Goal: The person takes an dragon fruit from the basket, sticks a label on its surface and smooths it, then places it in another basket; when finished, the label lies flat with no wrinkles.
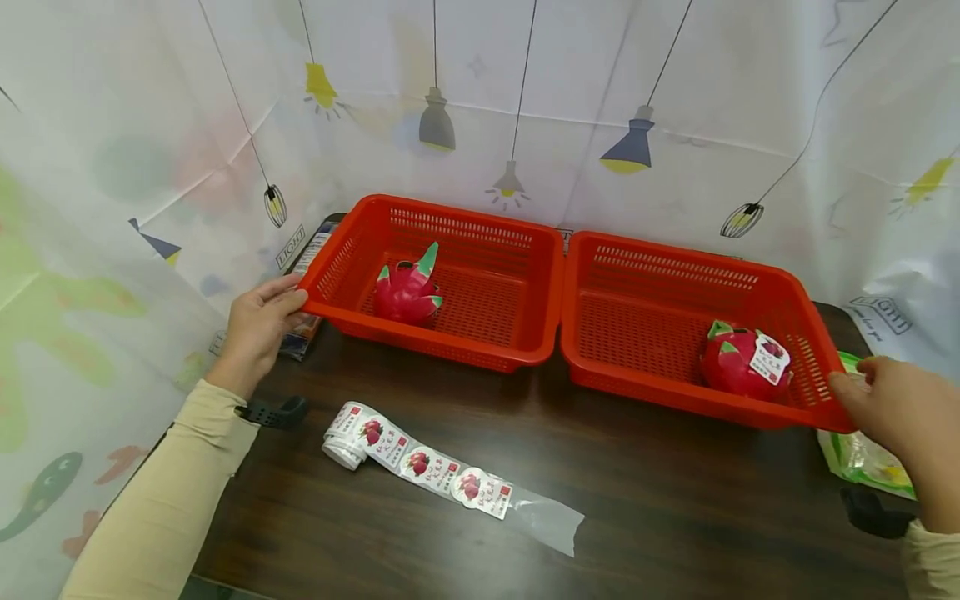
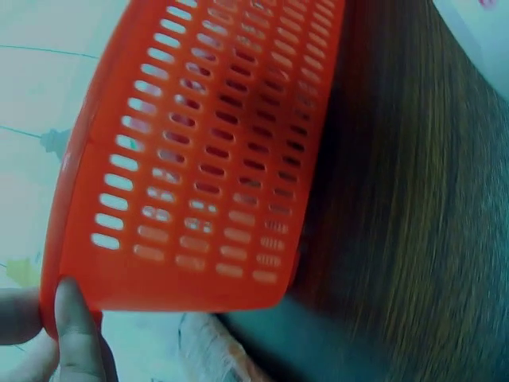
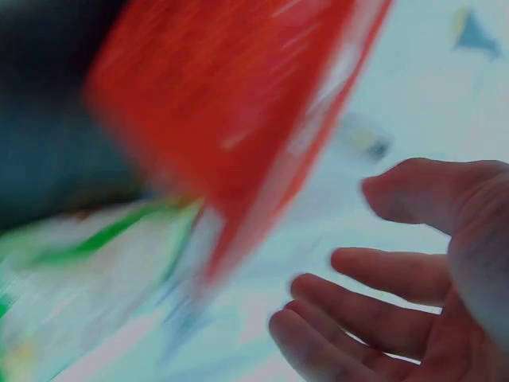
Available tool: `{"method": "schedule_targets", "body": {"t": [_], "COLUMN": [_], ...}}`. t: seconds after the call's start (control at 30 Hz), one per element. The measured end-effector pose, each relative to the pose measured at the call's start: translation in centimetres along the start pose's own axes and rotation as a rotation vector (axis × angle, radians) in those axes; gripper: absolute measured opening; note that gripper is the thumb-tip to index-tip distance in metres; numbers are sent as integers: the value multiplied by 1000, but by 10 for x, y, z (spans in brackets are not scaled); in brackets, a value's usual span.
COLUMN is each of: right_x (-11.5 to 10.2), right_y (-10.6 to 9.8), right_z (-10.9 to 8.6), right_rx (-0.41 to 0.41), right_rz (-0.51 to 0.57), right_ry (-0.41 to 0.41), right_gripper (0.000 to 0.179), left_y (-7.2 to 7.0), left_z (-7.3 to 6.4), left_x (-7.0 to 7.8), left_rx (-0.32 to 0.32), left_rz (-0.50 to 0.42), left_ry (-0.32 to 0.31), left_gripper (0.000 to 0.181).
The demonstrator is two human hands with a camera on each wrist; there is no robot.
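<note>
My left hand pinches the outer end rim of the left red plastic basket, thumb and fingers on either side of it in the left wrist view. A pink dragon fruit with green-tipped scales lies inside. The right red basket sits beside it, and its dragon fruit carries a white label. My right hand is by that basket's outer corner, fingers spread and apart from the rim in the right wrist view, where the basket is blurred.
On the dark wooden table a roll of dragon fruit labels lies partly unrolled, its strip ending in bare backing. A green-edged plastic bag is at the right, a package behind my left hand. A printed curtain hangs behind.
</note>
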State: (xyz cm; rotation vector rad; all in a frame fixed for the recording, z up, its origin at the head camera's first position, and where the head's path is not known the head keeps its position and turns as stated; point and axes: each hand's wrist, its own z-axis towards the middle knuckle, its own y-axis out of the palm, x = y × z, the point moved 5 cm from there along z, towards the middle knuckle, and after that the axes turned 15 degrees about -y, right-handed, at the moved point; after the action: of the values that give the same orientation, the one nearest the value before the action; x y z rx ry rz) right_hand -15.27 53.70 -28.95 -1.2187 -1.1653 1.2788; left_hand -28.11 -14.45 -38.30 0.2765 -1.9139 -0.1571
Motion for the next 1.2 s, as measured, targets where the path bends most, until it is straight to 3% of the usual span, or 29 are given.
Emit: {"method": "schedule_targets", "body": {"t": [0.13, 0.27, 0.43, 0.57, 0.67, 0.8, 0.97, 1.2], "right_x": [-65, -166, -294, -360, -382, -385, -383, -373], "right_y": [-21, -34, -19, 13, 32, 45, 55, 80], "right_z": [40, 91, 149, 173, 181, 189, 195, 197], "right_rx": [42, 7, -144, -331, -449, -541, -611, -672], "right_rz": [41, 154, 248, 270, 247, 192, 131, 9], "right_ry": [-128, -322, -528, -626, -606, -515, -480, -458], "right_gripper": [68, 79, 82, 85, 86, 91, 97, 104], "left_y": [0, 0, 2, 19, 36, 59, 78, 94], "left_z": [-2, 0, -4, -4, -5, -5, -7, -12], "left_x": [1, -2, -14, -23, -27, -27, -28, -38], "left_rx": [-3, 23, 47, 47, 30, 1, 4, -14], "left_rz": [24, 69, 59, 73, 77, 82, 69, 112], "left_ry": [-27, -36, -36, -46, -58, -50, -35, -64], "left_gripper": [62, 59, 55, 52, 50, 49, 48, 48]}}
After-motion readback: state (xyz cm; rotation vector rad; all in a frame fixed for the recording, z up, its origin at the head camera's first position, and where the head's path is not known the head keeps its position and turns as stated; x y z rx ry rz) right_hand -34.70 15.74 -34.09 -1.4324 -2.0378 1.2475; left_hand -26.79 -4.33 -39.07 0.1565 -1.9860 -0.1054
